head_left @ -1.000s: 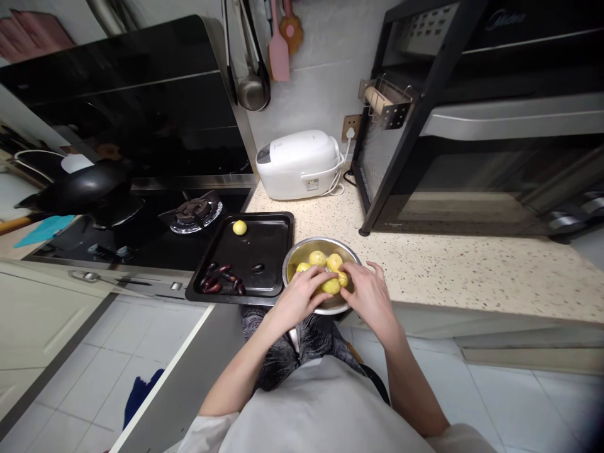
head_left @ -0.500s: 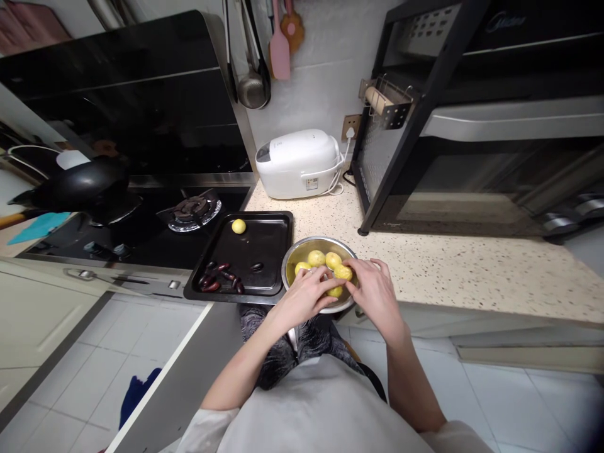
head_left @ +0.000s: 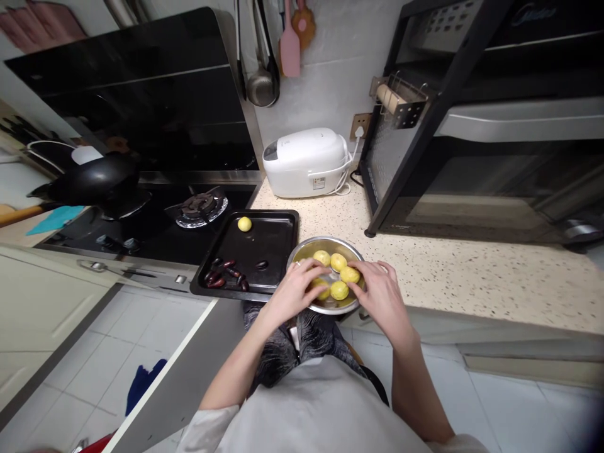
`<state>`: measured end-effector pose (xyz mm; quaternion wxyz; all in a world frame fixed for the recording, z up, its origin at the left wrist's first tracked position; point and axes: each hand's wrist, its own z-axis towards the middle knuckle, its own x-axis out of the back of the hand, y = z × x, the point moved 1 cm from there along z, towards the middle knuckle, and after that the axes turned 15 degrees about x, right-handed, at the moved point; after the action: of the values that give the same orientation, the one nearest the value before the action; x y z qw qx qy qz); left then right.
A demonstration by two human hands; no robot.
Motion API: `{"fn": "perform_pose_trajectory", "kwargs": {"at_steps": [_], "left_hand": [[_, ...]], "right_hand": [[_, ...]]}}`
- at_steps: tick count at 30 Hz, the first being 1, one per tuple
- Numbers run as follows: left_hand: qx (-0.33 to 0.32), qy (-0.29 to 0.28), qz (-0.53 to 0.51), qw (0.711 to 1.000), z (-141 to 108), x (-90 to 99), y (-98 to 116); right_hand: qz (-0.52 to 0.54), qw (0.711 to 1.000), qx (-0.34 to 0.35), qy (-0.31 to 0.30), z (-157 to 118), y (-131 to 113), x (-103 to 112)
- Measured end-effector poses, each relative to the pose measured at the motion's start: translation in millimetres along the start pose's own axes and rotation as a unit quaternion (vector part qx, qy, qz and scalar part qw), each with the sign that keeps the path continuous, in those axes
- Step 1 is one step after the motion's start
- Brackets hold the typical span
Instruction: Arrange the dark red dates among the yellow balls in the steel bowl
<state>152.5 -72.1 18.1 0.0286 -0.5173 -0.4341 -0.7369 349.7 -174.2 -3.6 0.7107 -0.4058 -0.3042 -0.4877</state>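
Note:
A round metal bowl [head_left: 293, 254] holds several rough-skinned, lemon-yellow balls whose exact kind I cannot make out. My right hand [head_left: 383, 296] reaches over the right rim, with thumb and fingertips around one yellow ball [head_left: 350, 275]. Over the left side of the bowl, my left hand [head_left: 295, 290] has its fingers curved and apart. Its thumb partly covers another yellow ball [head_left: 321, 290]; whether they touch is unclear. Left of the bowl lies a black baking tray [head_left: 271, 242], bearing a single yellow ball [head_left: 244, 224] and several dark red, oblong pieces [head_left: 217, 280].
Behind the bowl stands a white rice cooker [head_left: 306, 163]. A black rack with an oven [head_left: 500, 182] rises at the right. On the left are a gas hob [head_left: 198, 207] and a black wok [head_left: 94, 179]. An open drawer [head_left: 189, 371] juts out below the tray.
My left hand has drawn back leftward from the middle of the bowl, leaving more yellow balls visible. My right hand stays at the same ball. The view has shifted slightly.

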Motion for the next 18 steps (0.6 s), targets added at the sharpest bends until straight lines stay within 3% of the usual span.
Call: {"fn": "perform_pose_trajectory", "kwargs": {"at_steps": [4,8,11,13,18], "left_hand": [[0.038,0.093,0.014,0.995,6,36.1,-40],[0.142,0.174,0.09,0.97,27,78.8,-105],[0.24,0.158,0.135,0.948,48,100.8,-147],[0.26,0.155,0.143,0.942,60,108.2,-164],[0.278,0.144,0.15,0.938,79,109.7,-178]], "right_hand": [[0.013,1.0,0.014,0.023,-3,5,1],[0.017,0.998,0.011,0.06,-6,3,4],[0.026,0.996,0.01,0.081,-8,-1,5],[0.033,0.996,0.011,0.087,-10,-3,5],[0.045,0.995,0.01,0.09,-13,-5,6]]}}
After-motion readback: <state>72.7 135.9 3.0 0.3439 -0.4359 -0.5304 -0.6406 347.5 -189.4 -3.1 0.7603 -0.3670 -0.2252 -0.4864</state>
